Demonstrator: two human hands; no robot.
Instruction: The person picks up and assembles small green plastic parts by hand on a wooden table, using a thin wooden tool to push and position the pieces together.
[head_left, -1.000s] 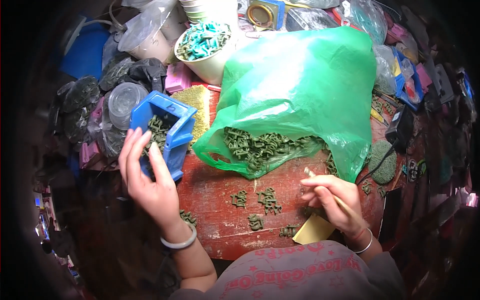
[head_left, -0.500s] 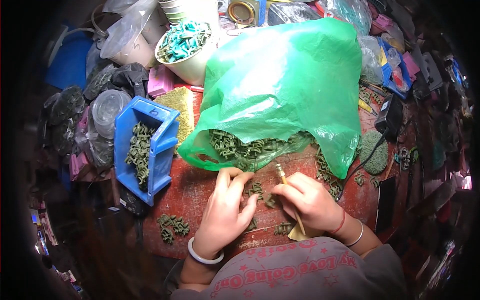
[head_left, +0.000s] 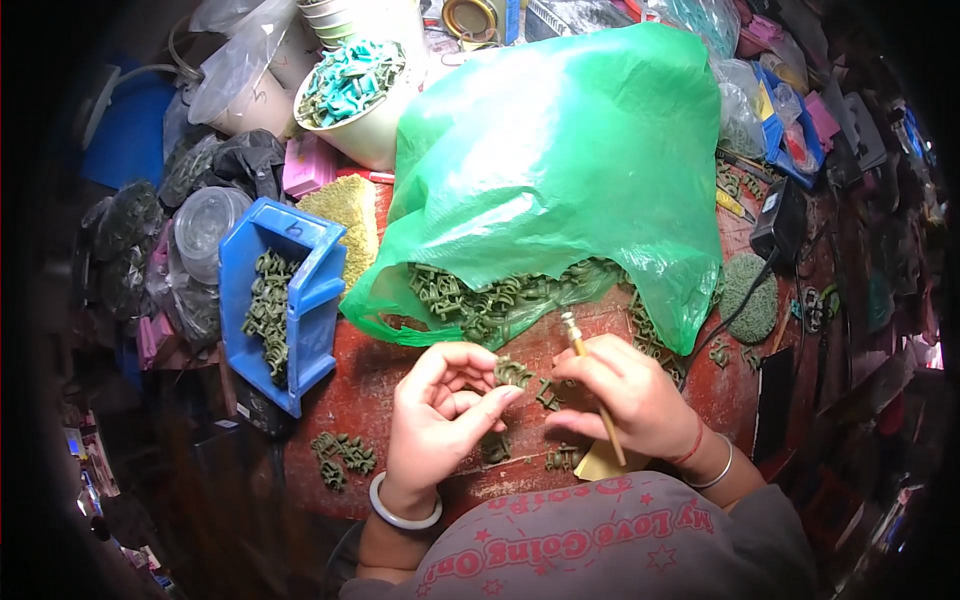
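My left hand pinches a small olive-green openwork part between thumb and forefinger, just above the red tabletop. To its right, my right hand is curled around a thin wooden-handled tool whose metal end points up and away. Its thumb and fingertips are near another green part; whether they touch it I cannot tell. More loose parts rest below and between the hands. A yellowish sheet lies under the right wrist. Beyond the hands, a green plastic bag opens toward me over a heap of such parts.
At left stands a blue bin holding green parts, with a small pile nearer me. A yellow sponge, a white bucket of teal and green pieces, a round green pad and a black adapter with cable surround the work area.
My left hand has come up off the parts near the bag's mouth and now holds a green part. The fingers of my right hand have spread slightly, keeping the tool.
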